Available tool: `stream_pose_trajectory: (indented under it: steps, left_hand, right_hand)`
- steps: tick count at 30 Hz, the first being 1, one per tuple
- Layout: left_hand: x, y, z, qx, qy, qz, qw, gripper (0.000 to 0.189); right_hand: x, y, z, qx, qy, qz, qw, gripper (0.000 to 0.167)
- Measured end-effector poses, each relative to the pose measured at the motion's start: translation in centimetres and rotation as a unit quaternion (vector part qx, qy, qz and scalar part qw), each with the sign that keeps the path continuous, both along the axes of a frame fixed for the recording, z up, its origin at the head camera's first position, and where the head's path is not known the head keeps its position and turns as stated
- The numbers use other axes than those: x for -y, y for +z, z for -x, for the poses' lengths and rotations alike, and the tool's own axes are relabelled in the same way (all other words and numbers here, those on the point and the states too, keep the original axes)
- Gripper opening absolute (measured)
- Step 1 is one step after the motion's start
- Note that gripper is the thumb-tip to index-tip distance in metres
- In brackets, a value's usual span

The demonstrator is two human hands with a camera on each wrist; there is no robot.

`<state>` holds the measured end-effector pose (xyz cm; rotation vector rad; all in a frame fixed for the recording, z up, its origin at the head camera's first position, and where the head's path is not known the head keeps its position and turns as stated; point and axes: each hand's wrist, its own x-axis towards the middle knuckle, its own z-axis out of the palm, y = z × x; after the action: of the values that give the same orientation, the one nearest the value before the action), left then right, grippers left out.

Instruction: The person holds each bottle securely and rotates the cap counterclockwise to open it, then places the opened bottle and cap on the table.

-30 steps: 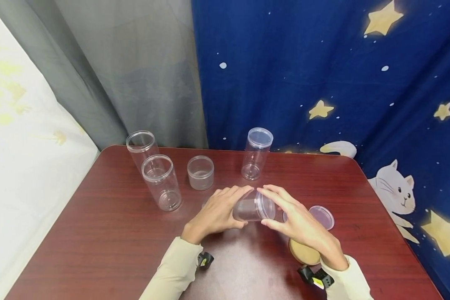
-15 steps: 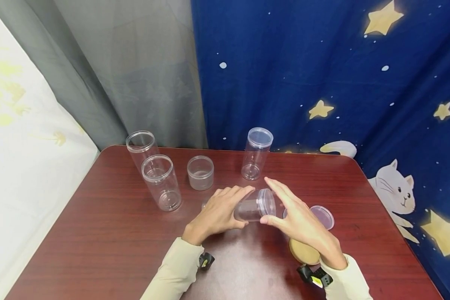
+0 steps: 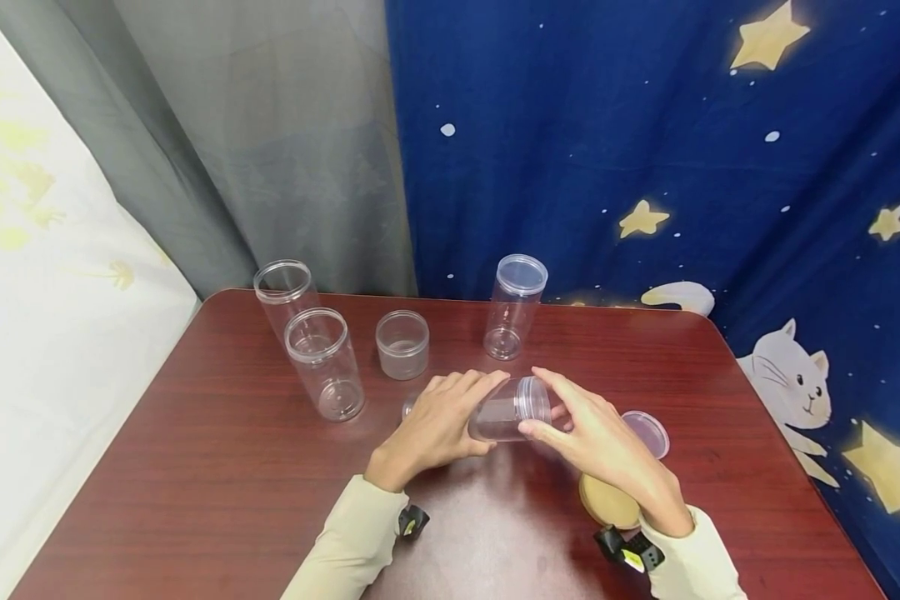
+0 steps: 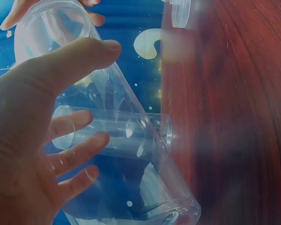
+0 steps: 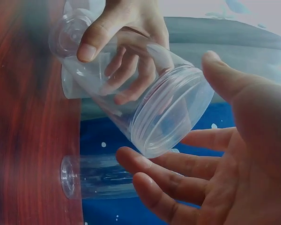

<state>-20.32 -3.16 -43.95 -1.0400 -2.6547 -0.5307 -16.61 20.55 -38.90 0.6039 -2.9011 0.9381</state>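
My left hand (image 3: 438, 425) grips a clear plastic jar (image 3: 491, 417) round its body, thumb on the near side, holding it tilted nearly on its side above the table. Its closed end points left and its mouth end right. A clear ribbed screw lid (image 5: 173, 112) sits on that mouth. Around the lid curves my right hand (image 3: 596, 433), with the thumb at the near edge and fingertips at the opposite edge. In the right wrist view the fingers (image 5: 178, 164) reach under the lid's rim. My left palm hides part of the jar in the head view.
Two tall clear jars (image 3: 326, 367) stand at the left, beside a short clear jar (image 3: 402, 346). A tall lidded jar (image 3: 516, 308) stands at the back. Near my right forearm lie a clear lid (image 3: 647, 433) and a gold lid (image 3: 607, 500) on the reddish table (image 3: 195, 483).
My right fingers spread away from the lid half a second ago, and have now come back in around it. My left hand keeps its grip on the jar in the same place.
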Motion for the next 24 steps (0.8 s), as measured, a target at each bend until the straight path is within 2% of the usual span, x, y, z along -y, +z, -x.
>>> stream_pose_trajectory:
  steps: [17,24]
  left_hand:
    - [0.08,-0.17,0.12,0.025,0.003,-0.003,0.9997,0.092]
    - [0.07,-0.22,0.09,0.02,0.004,-0.003,0.9998,0.091]
  right_hand:
    - [0.02,-0.07,-0.06,0.005,0.035,0.017,0.9992,0.079]
    - [-0.07,-0.27,-0.09,-0.022,0.07,0.025,0.997,0.081]
